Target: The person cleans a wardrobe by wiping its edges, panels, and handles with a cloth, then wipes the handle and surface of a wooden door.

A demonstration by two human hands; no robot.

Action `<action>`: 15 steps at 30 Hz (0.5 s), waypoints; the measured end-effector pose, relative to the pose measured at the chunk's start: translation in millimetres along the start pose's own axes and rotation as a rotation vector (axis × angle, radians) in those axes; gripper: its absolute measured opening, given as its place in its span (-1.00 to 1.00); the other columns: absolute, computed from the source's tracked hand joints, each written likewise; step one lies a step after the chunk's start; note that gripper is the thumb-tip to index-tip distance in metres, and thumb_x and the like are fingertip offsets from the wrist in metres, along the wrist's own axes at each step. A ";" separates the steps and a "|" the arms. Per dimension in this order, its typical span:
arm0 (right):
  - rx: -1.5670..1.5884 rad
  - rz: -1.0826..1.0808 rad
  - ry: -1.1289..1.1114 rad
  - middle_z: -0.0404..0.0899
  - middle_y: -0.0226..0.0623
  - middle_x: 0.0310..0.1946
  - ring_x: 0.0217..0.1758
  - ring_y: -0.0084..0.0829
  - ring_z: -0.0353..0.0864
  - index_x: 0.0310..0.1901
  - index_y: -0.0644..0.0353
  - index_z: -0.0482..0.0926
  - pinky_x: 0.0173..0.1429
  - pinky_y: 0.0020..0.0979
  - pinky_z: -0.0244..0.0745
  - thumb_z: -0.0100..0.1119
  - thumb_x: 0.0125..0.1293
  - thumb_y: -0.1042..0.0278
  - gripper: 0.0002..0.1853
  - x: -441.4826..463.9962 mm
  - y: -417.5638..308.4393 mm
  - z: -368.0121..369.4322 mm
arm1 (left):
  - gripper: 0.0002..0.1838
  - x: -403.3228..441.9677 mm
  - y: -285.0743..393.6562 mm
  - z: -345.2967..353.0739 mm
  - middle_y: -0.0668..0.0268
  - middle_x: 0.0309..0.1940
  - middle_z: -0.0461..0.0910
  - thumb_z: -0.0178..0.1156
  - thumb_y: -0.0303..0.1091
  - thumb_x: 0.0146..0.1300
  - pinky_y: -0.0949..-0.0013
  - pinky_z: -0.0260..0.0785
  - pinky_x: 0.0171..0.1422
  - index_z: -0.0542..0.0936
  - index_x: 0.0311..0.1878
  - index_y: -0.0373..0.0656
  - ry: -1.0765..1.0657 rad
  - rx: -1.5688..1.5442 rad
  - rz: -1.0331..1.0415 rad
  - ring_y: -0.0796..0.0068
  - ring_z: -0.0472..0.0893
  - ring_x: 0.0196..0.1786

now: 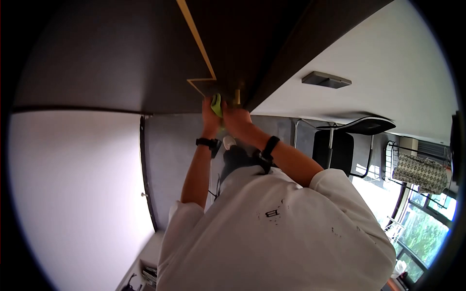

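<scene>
A crumpled green cloth (216, 105) is bunched between my two hands, in front of a dark brown door panel (160, 58) with a thin gold trim line (197, 36). My left hand (209, 118) is closed on the cloth from the left. My right hand (236, 121) is curled in beside it, its fingers against the cloth and partly hidden. Just above my right hand, a brass-coloured handle (238, 96) sticks out from the dark surface. Both wrists have black bands.
A black chair with metal legs (334, 150) stands on the grey floor (167, 165) to the right. Beyond it are a wire rack with a patterned cloth (421, 173) and windows (427, 233). On the left is a white door (82, 194); a grey switch plate (326, 79) is on the right wall.
</scene>
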State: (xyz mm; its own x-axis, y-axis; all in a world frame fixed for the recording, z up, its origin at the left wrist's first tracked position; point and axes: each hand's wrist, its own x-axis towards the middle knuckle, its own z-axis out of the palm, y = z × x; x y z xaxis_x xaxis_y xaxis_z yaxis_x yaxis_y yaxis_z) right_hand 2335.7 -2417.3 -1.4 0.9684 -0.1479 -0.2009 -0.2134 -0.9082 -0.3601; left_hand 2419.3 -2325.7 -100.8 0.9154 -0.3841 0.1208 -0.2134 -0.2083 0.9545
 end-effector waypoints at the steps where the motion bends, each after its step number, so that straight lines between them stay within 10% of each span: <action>1: 0.003 -0.009 -0.012 0.66 -0.05 -0.31 -0.30 -0.06 0.70 0.38 0.31 0.11 -0.33 -0.09 0.61 0.04 0.20 0.41 -0.31 -5.9 -2.3 3.8 | -0.62 -4.1 3.5 -4.2 0.05 -0.17 0.47 0.31 -0.31 0.13 0.09 0.34 -0.05 0.44 -0.04 -0.20 -0.020 -0.080 -0.073 -0.01 0.49 -0.11; 15: 0.094 -0.265 -0.103 0.64 -0.02 -0.37 -0.33 -0.05 0.68 0.31 0.40 0.16 -0.33 -0.11 0.59 0.07 0.18 0.43 -0.35 -36.4 11.0 -2.4 | -0.63 -52.5 73.0 -17.8 0.07 -0.12 0.48 0.26 -0.36 0.14 0.13 0.36 0.02 0.42 0.00 -0.20 0.145 0.198 -0.055 0.00 0.50 -0.03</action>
State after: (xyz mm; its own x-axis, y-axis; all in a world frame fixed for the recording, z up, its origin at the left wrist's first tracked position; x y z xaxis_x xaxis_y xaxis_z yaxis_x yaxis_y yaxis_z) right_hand 2298.4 -2422.9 4.1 0.9748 0.1346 -0.1777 0.0298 -0.8687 -0.4945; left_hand 2361.8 -2304.7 -32.6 0.9638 -0.2372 0.1215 -0.2114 -0.4028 0.8905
